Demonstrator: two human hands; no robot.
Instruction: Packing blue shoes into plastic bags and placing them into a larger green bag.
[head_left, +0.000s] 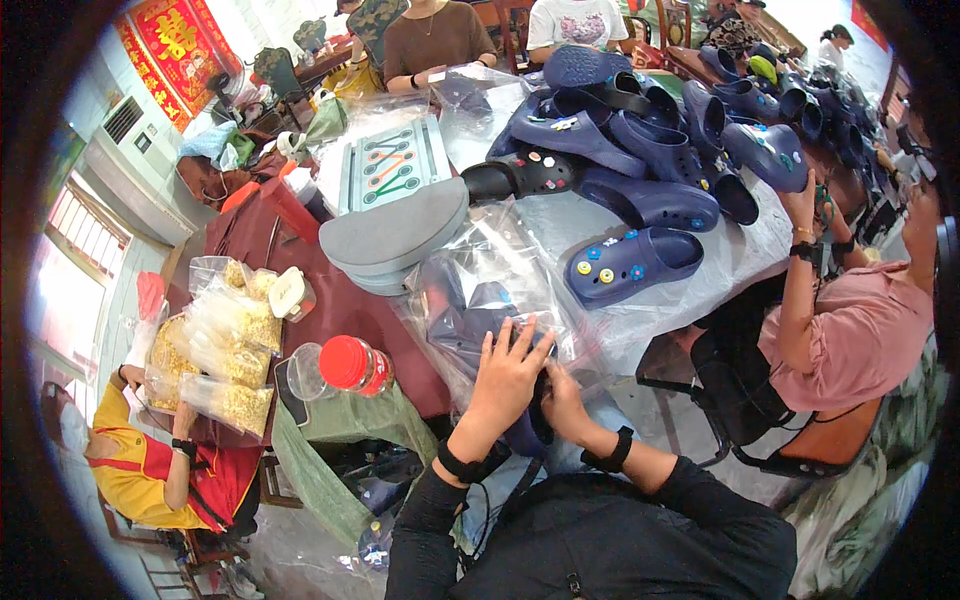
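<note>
1. Head view showed the left hand spread flat, its grip released, pressing on a dark blue clog inside a clear plastic bag.
2. Beside it, the right hand clenched the clog's near edge.
3. Left of the grip stood a red-capped jar on the desk.
4. Beyond the grip lay a decorated blue clog.
</note>
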